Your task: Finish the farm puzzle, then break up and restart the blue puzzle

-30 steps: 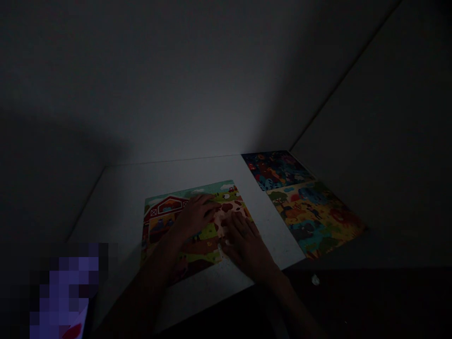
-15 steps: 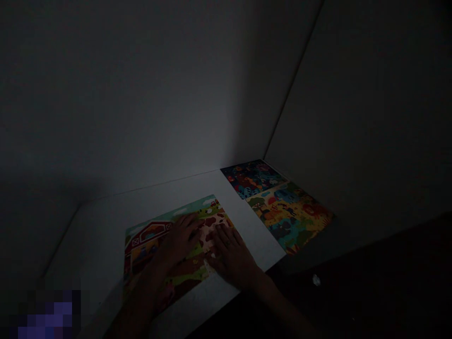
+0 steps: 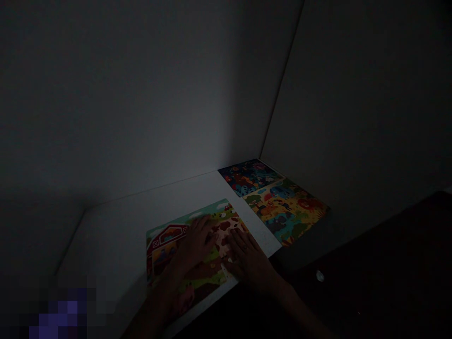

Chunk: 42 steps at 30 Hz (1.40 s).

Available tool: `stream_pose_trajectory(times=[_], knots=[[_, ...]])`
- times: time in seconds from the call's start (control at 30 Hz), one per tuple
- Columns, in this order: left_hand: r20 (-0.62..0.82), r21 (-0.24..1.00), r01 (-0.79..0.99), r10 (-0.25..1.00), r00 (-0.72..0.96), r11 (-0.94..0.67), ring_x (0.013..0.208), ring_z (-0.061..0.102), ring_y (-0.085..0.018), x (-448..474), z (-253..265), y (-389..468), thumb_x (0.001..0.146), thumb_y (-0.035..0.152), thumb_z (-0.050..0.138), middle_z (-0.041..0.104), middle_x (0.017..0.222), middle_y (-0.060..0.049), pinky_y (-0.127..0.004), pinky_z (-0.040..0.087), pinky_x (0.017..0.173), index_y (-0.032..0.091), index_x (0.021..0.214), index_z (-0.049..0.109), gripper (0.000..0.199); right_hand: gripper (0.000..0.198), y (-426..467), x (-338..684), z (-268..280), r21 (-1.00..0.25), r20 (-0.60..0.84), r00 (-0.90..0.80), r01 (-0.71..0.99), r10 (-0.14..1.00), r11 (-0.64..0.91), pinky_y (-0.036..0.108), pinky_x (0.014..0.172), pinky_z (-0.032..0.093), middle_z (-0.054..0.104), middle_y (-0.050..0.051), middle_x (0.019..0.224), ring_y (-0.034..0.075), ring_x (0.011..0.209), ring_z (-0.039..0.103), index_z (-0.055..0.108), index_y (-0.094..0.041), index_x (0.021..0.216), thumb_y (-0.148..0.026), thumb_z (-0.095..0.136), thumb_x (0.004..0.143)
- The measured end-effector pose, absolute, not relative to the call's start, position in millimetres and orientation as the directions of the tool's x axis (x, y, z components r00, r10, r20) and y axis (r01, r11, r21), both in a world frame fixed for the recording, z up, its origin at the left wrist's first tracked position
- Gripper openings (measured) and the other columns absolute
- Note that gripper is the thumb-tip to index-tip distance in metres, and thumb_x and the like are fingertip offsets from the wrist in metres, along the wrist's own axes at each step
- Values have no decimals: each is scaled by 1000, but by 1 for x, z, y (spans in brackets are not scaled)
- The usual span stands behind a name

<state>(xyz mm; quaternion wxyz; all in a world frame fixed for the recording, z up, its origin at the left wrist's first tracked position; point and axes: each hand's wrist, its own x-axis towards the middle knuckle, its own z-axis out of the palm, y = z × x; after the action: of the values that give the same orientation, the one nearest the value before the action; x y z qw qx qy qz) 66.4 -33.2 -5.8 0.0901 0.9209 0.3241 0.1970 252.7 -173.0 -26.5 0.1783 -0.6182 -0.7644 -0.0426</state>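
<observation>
One flat farm picture [image 3: 206, 270] with a red barn [image 3: 165, 252] and brown-patched cow [image 3: 226, 227]

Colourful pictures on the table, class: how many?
3: the farm picture under the left hand and right hand; the dark picture at the far right corner; the lion picture beside its near edge.

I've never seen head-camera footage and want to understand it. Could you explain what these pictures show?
There's no machine here. A camera on a person's head looks forward and down at their two bare hands. In dim light, a white table stands by a wall. On it lies a farm picture: the left hand is over its middle, the right hand over its right side. Farther right lie a dark picture and a brighter animal picture. Neither hand appears to grip anything.
</observation>
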Motion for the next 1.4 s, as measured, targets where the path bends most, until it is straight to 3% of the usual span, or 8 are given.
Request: stream_pose_trajectory(times=[0.2, 0.47, 0.73, 1.0, 1.17, 1.4], knots=[[309, 202, 702, 725, 616, -683, 136, 44, -32, 1, -17, -8, 94, 46, 47, 51, 145, -12, -55, 35, 111, 23, 131, 57, 45, 62, -182, 255, -21, -161, 352, -142, 965, 925, 209, 50, 115, 36, 38, 11, 154, 26, 145, 30, 35, -18, 150, -47, 49, 97], [268, 124, 765, 763, 588, -632, 141, 37, -32, -41, -48, -15, 94, 48, 40, 45, 151, -13, -53, 30, 113, 21, 139, 51, 54, 60, -190, 255, -17, -164, 334, -107, 972, 936, 169, 51, 115, 37, 35, 10, 155, 26, 145, 30, 33, -21, 151, -42, 50, 97], [337, 127, 753, 742, 580, -646, 139, 39, -33, -29, -45, -30, 93, 44, 43, 43, 152, -12, -57, 26, 114, 24, 139, 50, 50, 59, -197, 258, -15, -145, 356, -79, 980, 931, 139, 49, 113, 41, 41, 9, 152, 26, 142, 37, 36, -23, 150, -37, 53, 96], [339, 164, 755, 755, 562, -635, 140, 37, -34, -28, -45, -32, 94, 43, 40, 44, 151, -14, -59, 25, 113, 21, 138, 51, 50, 57, -194, 257, -6, -173, 281, -65, 978, 958, 117, 51, 114, 38, 41, 11, 153, 26, 144, 32, 39, -21, 148, -41, 52, 97], [344, 166, 726, 729, 591, -667, 141, 36, -35, -26, -46, -32, 96, 41, 36, 51, 146, -9, -61, 24, 113, 27, 135, 51, 45, 54, -193, 259, -3, -152, 242, -83, 981, 967, 122, 51, 116, 35, 38, 10, 154, 25, 146, 28, 39, -20, 148, -41, 47, 99], [348, 163, 738, 739, 578, -654, 141, 35, -36, -26, -52, -31, 95, 47, 33, 45, 150, -15, -61, 24, 113, 19, 135, 54, 53, 56, -194, 263, -6, -135, 270, -106, 980, 957, 146, 51, 115, 37, 38, 9, 154, 24, 146, 29, 32, -23, 151, -38, 47, 100]])
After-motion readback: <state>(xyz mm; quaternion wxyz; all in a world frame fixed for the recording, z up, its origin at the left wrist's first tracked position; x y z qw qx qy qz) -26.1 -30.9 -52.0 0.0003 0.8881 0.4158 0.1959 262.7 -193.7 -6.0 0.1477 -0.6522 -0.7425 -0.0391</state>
